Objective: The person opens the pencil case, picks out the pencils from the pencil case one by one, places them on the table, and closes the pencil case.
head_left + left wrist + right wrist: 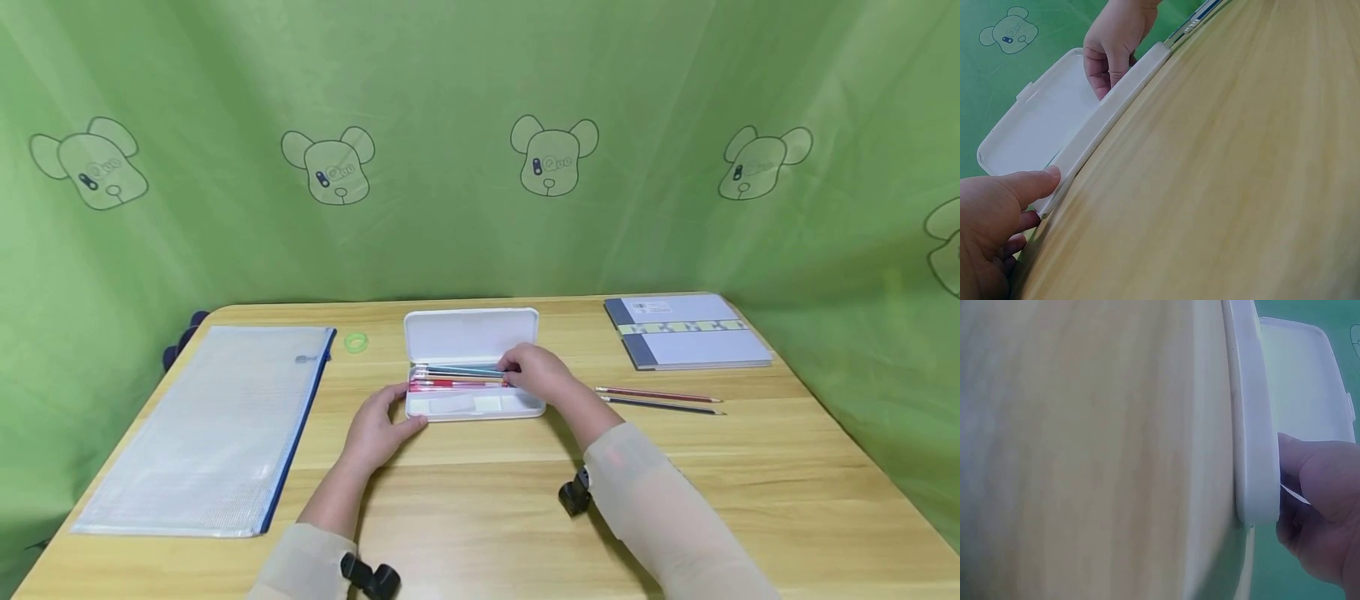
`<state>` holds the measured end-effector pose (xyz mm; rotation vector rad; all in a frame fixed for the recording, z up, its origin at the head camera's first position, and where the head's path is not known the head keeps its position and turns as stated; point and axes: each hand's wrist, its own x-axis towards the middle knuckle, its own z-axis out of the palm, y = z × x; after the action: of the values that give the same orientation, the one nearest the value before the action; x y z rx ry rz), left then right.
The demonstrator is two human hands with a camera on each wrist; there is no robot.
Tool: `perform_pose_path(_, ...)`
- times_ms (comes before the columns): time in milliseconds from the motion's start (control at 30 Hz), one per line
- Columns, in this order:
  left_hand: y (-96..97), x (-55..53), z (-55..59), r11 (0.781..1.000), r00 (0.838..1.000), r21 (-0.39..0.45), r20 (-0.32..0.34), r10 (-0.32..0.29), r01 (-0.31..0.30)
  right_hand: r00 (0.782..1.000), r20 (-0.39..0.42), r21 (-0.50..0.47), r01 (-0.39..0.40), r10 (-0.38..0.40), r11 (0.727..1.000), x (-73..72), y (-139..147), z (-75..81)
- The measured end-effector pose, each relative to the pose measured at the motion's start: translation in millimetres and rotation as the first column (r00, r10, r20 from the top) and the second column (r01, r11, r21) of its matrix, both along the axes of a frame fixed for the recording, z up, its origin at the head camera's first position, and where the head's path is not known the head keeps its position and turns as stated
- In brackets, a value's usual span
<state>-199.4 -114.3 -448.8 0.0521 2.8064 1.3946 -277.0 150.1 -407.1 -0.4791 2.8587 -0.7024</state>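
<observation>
A white pencil case [474, 335] lies with its lid raised on the table. Several pencils [457, 372] and a red pen [450, 384] lie along its tray. My left hand [378, 429] grips the case's front left corner, thumb [1035, 185] on the front wall and fingers at the side. At the tray's right end, my right hand [542, 372] reaches in with bent fingers and holds the pencils' ends. The case's front wall hides its fingertips in the right wrist view, where the hand [1325, 500] shows beside the raised lid.
Two loose pencils, one red [660, 394] and one dark [663, 406], lie right of the case. A notebook [686, 343] sits at the back right. A clear zip pouch [217, 433] covers the table's left side, with a green ring [356, 342] near its upper corner.
</observation>
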Motion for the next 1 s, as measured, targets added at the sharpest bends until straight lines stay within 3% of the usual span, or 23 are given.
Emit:
perform_pose_path(300, 0.0, 0.2, 0.2, 1.0, 1.0, 0.003, 0.003, -0.001, 0.001, 0.999, 0.033, -0.103, 0.011, -0.007, 0.995, 3.4, 7, 4.6)
perform_pose_path(467, -0.7, 0.1, 0.4, 1.0, 1.0, 0.004, -0.006, -0.002, 0.002, 1.0, 0.003, -0.15, -0.009, 0.01, 0.989, 8.4, 21, 13.5)
perform_pose_path(733, -0.6, 1.6, 1.3, 1.0, 1.0, -0.009, -0.009, -0.005, 0.005, 0.998, -0.058, -0.18, -0.021, 0.011, 0.983, 24.5, 59, 31.2)
perform_pose_path(1000, 0.7, 1.5, -0.1, 1.0, 1.0, 0.0, 0.014, -0.003, 0.003, 0.996, -0.084, -0.137, 0.015, -0.027, 0.99, 43.1, 107, 43.0)
